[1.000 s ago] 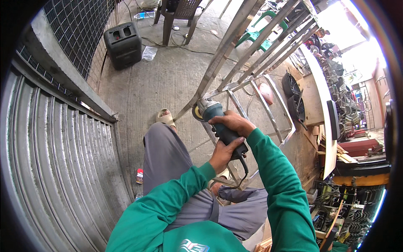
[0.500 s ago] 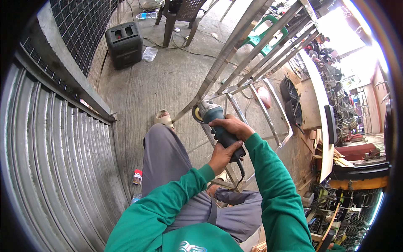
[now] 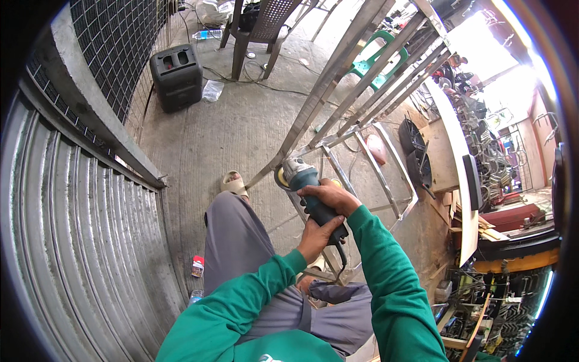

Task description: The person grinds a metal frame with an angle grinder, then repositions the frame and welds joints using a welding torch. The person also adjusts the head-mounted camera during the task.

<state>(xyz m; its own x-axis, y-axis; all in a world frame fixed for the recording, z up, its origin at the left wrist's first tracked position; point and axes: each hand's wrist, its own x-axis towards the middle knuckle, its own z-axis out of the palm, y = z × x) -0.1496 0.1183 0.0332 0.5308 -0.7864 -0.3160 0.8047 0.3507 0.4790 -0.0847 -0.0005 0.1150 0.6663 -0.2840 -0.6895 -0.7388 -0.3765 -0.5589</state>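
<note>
A teal and black angle grinder point(image 3: 318, 211) is in both my hands. My left hand point(image 3: 316, 239) is closed around its rear end, just above the power cord. My right hand point(image 3: 335, 196) grips the body closer to the metal gear head. The pale yellowish disc point(image 3: 281, 177) sits against or very close to a corner of a bare metal tube frame point(image 3: 319, 96); exact contact cannot be made out. Long tubes of this frame rise toward the top right, and a ladder-like section point(image 3: 378, 172) extends to the right.
A black speaker box point(image 3: 176, 84) and a brown plastic chair point(image 3: 256, 27) stand ahead, with cables on the concrete. Corrugated metal shutter point(image 3: 90, 229) runs along the left. A green chair point(image 3: 380, 63) is behind the tubes. A small red box point(image 3: 198, 266) lies near my left leg.
The whole view has tilted slightly, so everything sits a little lower in it. My hands keep the same grip, and the grinder stays at the same frame corner.
</note>
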